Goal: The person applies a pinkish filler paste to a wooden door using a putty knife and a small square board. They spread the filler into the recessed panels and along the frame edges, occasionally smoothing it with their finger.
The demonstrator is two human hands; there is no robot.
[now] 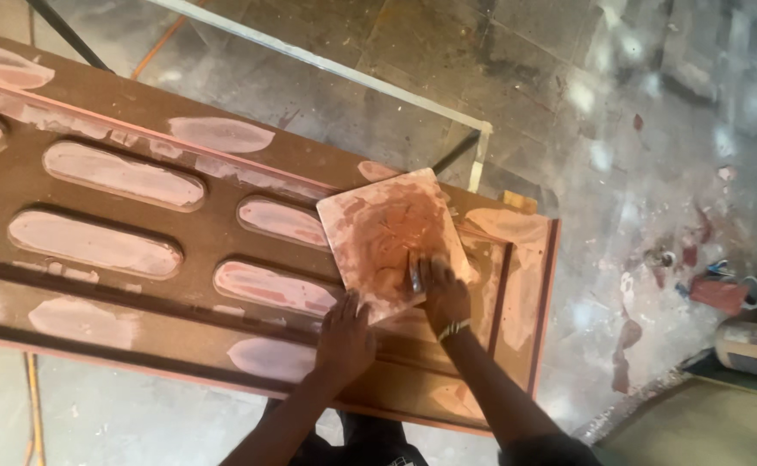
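A brown wooden door panel (223,250) lies flat, with oval recesses filled with pinkish putty. On its right end rests a square board (378,226) smeared with reddish-pink putty. My left hand (344,341) presses on the panel at the board's near corner, fingers spread. My right hand (444,293) lies on the board's near edge and grips a small metal scraper (414,274), its blade in the putty. A band circles my right wrist.
A white metal frame bar (395,86) runs behind the panel. The stained concrete floor (620,129) shows to the right, with a reddish rag (719,293), a cylindrical container (753,349) and an orange cable (33,406) at the left.
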